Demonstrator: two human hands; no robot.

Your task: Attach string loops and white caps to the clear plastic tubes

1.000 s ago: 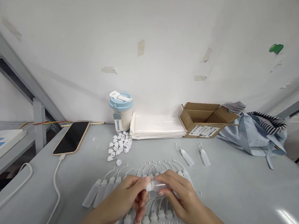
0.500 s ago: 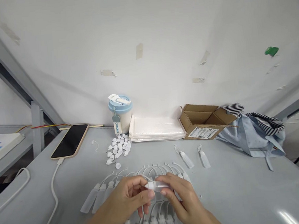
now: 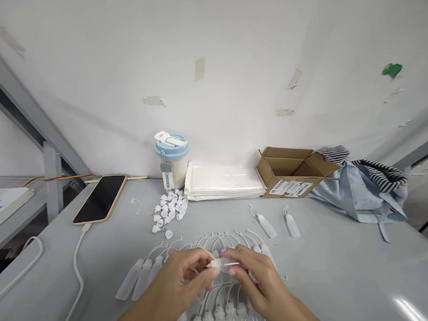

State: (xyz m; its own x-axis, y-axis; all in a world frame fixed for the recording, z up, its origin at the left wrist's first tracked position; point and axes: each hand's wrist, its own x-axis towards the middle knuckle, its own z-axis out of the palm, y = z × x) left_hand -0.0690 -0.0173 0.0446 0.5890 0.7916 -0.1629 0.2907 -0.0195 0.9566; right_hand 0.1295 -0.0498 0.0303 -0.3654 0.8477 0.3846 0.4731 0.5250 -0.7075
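Note:
A small translucent plastic dropper bottle (image 3: 226,264) lies sideways between my hands, its white cap (image 3: 214,264) pointing left. My left hand (image 3: 184,279) pinches the cap end between thumb and fingers. The bottle's body is gripped by my right hand (image 3: 260,278), whose fingers hide its base. Beneath and around both hands lie similar bottles in two rows, a back row (image 3: 130,281) and a front row (image 3: 219,318), many with thin curved white strips at their tops. My hands cover part of the back row.
Small white caps (image 3: 170,206) lie heaped before a blue-lidded cup (image 3: 173,159). Flat white packs (image 3: 225,182), an open cardboard box (image 3: 292,171) and a cloth bag (image 3: 357,193) line the wall. Two bottles (image 3: 266,225) lie apart. A phone (image 3: 100,199) with a cable is left.
The view has tilted slightly, so the things on the table sit a little higher. Both hands keep their hold on the bottle, with only slight finger movement.

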